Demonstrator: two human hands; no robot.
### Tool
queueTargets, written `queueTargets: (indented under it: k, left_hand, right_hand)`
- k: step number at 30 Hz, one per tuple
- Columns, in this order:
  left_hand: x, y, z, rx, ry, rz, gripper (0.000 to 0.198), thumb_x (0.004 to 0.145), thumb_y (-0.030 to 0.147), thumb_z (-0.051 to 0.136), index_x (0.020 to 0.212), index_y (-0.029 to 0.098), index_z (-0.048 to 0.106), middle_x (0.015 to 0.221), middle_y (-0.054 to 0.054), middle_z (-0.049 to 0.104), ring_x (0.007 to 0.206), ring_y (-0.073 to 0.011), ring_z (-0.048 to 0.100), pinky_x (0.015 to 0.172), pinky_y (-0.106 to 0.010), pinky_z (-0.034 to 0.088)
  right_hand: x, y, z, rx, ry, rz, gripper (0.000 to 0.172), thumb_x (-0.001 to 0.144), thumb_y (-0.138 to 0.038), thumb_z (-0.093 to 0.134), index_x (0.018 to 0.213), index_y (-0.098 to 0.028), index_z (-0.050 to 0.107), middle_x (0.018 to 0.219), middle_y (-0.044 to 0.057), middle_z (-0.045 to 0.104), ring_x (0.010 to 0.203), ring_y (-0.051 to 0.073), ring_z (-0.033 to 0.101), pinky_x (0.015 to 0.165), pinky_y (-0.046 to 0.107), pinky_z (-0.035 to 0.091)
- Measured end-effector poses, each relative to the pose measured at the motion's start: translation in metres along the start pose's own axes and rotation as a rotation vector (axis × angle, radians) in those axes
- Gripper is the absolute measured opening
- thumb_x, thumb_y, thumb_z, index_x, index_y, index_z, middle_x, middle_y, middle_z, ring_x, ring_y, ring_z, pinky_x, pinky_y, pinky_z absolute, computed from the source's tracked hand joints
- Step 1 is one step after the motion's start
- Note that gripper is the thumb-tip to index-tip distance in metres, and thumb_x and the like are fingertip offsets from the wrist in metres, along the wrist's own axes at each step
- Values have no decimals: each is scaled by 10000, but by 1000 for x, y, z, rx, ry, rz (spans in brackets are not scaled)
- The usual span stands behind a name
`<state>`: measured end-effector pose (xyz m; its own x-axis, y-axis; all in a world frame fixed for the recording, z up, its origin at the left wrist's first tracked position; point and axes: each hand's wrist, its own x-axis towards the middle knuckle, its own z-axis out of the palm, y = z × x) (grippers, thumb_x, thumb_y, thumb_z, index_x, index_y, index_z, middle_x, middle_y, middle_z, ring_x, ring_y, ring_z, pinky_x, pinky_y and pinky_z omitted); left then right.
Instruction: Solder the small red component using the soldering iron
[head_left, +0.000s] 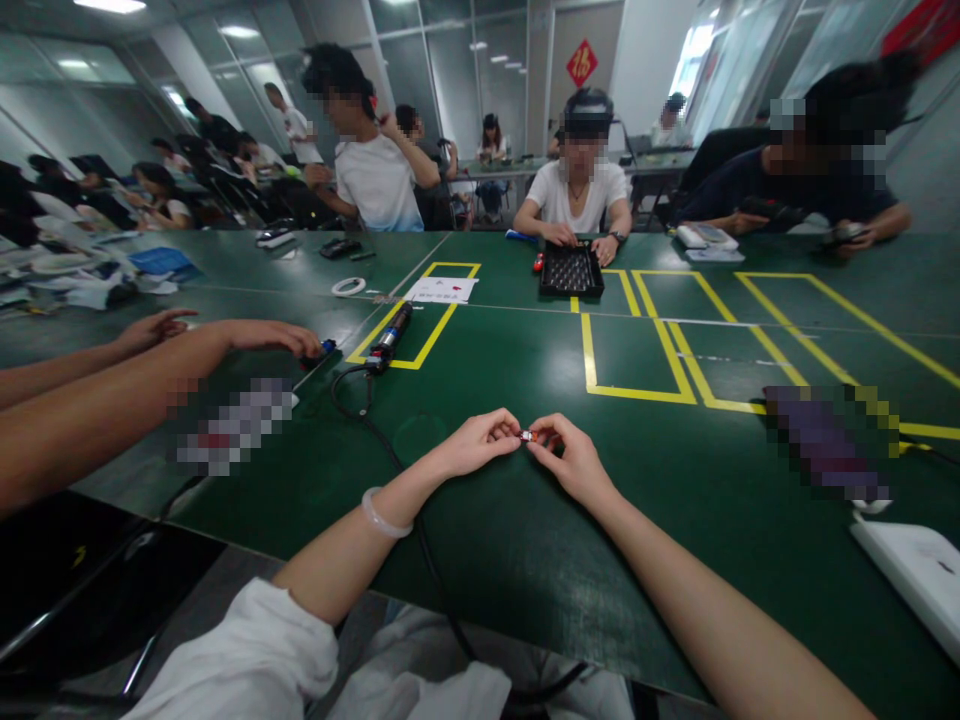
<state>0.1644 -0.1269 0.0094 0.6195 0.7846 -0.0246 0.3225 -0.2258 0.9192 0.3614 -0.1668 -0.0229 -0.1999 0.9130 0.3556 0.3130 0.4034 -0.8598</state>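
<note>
In front of me, above the green table (480, 540), my left hand (487, 438) and my right hand (566, 450) meet with their fingertips pinched together. Between them is a small red-and-white piece (528, 436), gripped from both sides; its exact kind is too small to make out. A pale bracelet (386, 515) circles my left wrist. Beyond my left hand lies a black-and-blue electric screwdriver (391, 335) on the table, its black cable (394, 455) running past my left forearm toward the table's front edge.
At left, another person's hand (289, 338) touches a small blue object (328, 347). Across the table, a person handles a black compartment tray (571, 270). Yellow tape (637, 392) marks rectangles; a printed sheet (442, 290) and a tape roll (349, 287) lie near the screwdriver. A white device (915, 575) sits right.
</note>
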Motion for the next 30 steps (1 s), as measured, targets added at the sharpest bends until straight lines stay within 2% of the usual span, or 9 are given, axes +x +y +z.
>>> queueTargets:
  k: [4, 9, 19, 30]
  left_hand:
    - [-1, 3, 0, 111, -27, -21, 173, 842, 290, 538, 895, 139, 604, 760, 8, 565, 695, -110, 502, 634, -213, 371]
    - [-2, 4, -1, 117, -58, -35, 185, 844, 282, 491, 882, 144, 608, 760, -2, 588, 727, -125, 541, 680, -223, 398]
    - [-2, 1, 1, 150, -42, -74, 146, 783, 242, 489, 822, 154, 599, 676, 25, 547, 633, -106, 486, 587, -203, 355]
    - [-2, -1, 0, 177, -53, -79, 158, 776, 272, 486, 779, 155, 592, 652, 27, 532, 621, -108, 472, 594, -210, 353]
  right_hand:
    - [0, -1, -1, -49, -3, -29, 75, 854, -205, 589, 929, -203, 585, 894, 26, 609, 769, 155, 593, 663, 274, 455]
    - [-1, -2, -1, -111, -23, -53, 73, 863, -202, 579, 934, -216, 591, 899, 28, 604, 782, 162, 586, 665, 274, 453]
    - [-2, -3, -1, -217, -59, -89, 107, 858, -165, 578, 958, -204, 586, 898, 30, 580, 820, 173, 571, 712, 279, 451]
    - [-3, -1, 0, -260, -81, -106, 90, 873, -201, 567, 960, -218, 580, 900, 34, 586, 832, 183, 570, 719, 286, 450]
